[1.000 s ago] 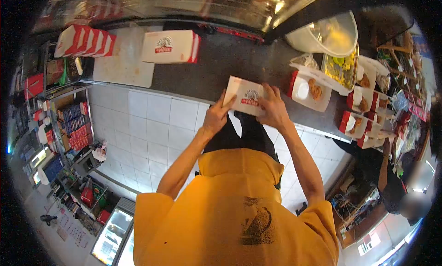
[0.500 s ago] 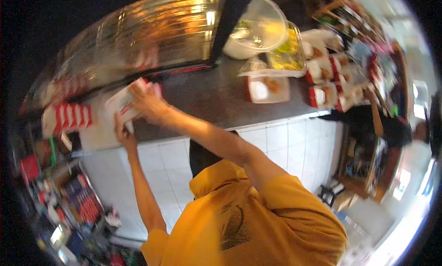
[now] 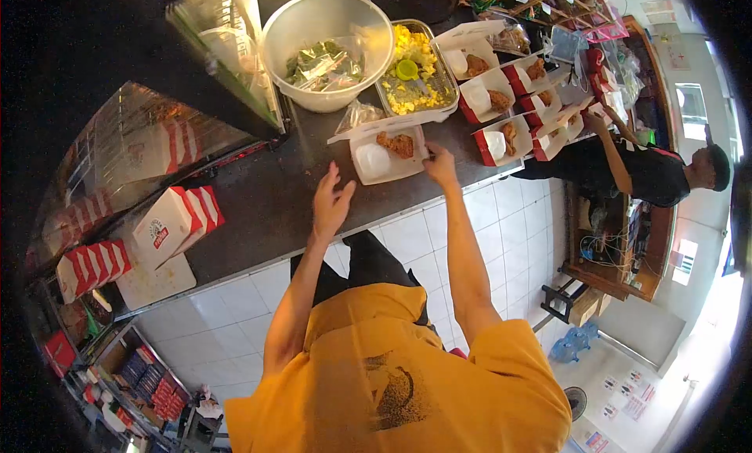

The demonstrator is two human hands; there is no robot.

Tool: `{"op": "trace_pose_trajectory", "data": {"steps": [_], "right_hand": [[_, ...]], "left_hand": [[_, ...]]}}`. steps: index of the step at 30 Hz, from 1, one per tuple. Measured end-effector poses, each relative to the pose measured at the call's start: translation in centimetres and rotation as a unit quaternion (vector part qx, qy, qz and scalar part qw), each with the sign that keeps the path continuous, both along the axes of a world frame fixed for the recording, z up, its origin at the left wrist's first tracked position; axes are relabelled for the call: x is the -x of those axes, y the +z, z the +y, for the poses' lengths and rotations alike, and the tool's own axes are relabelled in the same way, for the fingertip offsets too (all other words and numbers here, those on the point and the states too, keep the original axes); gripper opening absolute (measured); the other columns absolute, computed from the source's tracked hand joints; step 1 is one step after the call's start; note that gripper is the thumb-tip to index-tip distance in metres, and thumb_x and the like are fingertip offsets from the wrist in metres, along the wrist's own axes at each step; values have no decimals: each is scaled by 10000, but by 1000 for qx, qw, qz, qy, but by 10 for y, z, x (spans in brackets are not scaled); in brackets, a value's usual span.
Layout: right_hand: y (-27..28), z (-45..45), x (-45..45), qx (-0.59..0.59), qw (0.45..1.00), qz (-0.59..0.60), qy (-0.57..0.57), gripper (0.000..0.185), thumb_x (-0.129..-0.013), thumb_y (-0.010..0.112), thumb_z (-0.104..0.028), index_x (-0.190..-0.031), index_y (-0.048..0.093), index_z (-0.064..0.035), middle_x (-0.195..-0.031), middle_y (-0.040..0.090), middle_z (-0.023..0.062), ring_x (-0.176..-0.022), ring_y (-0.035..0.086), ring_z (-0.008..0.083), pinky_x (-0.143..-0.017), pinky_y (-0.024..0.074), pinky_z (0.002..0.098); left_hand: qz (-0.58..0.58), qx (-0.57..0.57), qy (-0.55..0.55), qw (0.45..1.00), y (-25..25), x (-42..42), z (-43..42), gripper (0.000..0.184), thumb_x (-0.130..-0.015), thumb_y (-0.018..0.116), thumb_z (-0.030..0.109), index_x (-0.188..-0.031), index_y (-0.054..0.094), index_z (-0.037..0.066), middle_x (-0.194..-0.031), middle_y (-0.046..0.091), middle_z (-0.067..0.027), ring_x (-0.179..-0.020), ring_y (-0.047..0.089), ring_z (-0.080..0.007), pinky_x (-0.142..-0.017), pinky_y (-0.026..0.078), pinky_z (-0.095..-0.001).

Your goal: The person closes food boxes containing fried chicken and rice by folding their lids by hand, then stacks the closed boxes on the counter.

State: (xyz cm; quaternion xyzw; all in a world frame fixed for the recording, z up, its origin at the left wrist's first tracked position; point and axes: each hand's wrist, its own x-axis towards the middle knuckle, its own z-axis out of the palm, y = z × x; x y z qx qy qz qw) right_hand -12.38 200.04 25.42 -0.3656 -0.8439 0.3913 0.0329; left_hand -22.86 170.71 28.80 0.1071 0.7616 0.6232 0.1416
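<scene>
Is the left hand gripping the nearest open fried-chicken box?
No, the left hand is empty, its fingers spread, to the left of the fried-chicken box.

White lump [image 3: 373, 161] in the open box [image 3: 406, 168] indistinct, print on the wall posters [image 3: 627, 389] illegibly small

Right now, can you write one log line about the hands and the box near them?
left hand: open, over counter; right hand: at right edge of box; box: open, chicken and white bundle inside
</scene>
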Motion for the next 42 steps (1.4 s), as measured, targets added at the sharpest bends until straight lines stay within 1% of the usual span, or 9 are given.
{"op": "trace_pose_trajectory", "data": {"steps": [6, 9, 13, 18, 21, 26, 34, 38, 42], "right_hand": [[0, -89, -36, -44, 998, -6, 33, 417, -761, 706, -85, -1166, 682, 11, -966, 739, 208, -876, 734, 316, -783, 564, 388], [27, -105, -47, 151, 988, 41, 16, 356, -847, 733, -167, -1141, 679, 25, -893, 738, 171, -799, 729, 249, -721, 558, 383], [16, -93, -40, 139, 989, -32, 46, 383, -863, 742, -155, -1207, 677, -1, -997, 739, 136, -766, 717, 206, -684, 558, 357], [93, -60, -12, -170, 976, 134, 29, 387, -751, 690, 5, -1134, 715, -41, -958, 716, 128, -871, 688, 282, -772, 557, 374], [92, -35, 3, -206, 947, 163, 183, 437, -708, 636, 68, -1123, 709, -48, -969, 704, 141, -946, 651, 335, -828, 547, 396], [48, -57, -35, -178, 945, 171, 214, 375, -744, 583, 56, -1083, 697, -57, -1029, 695, 143, -975, 643, 321, -840, 552, 413], [23, -129, -41, 72, 977, 158, -124, 323, -729, 710, -5, -1049, 687, -43, -936, 728, 168, -862, 722, 315, -769, 552, 403], [7, -132, -46, 80, 981, 152, -96, 378, -749, 707, 45, -1122, 679, -3, -1005, 734, 164, -922, 723, 259, -811, 561, 348], [22, -116, -55, 60, 992, 111, -5, 359, -787, 650, -14, -1142, 678, 30, -1136, 679, 192, -1171, 616, 325, -976, 497, 370]], "left_hand": [[13, 156, -69, 985, -57, -4, -25, 375, -981, 657, 199, -1299, 647, 0, -1155, 684, -145, -993, 663, -218, -866, 528, -351], [-242, 103, -21, 965, -34, -25, -64, 444, -962, 691, 248, -1323, 628, -3, -1140, 683, -123, -1003, 654, -201, -888, 522, -338], [-357, 44, -21, 933, -18, -13, -76, 592, -917, 760, 275, -1400, 554, 3, -1256, 644, -136, -1107, 635, -198, -917, 538, -334], [224, 203, 60, 951, 38, 28, -58, 487, -900, 743, 190, -1334, 609, 14, -1163, 684, -183, -1079, 661, -293, -897, 540, -394], [294, 244, -95, 919, 38, 69, -59, 330, -894, 711, 118, -1208, 669, 25, -1083, 705, -183, -996, 677, -339, -857, 545, -411], [199, 285, -108, 931, 18, 38, -75, 177, -871, 682, 33, -1048, 695, 29, -961, 735, -146, -865, 715, -302, -794, 560, -381], [-32, 88, 82, 992, -26, -17, -56, 292, -938, 704, 118, -1209, 673, 15, -1094, 720, -103, -1002, 673, -168, -867, 535, -302], [-55, 124, 19, 991, -13, -19, -47, 477, -836, 636, -72, -1308, 640, -6, -1224, 691, -124, -1128, 644, -192, -996, 494, -322], [-167, 113, -18, 979, -13, -14, -64, 417, -947, 618, 170, -1332, 626, 10, -1283, 662, -118, -1150, 630, -213, -986, 503, -354]]}}
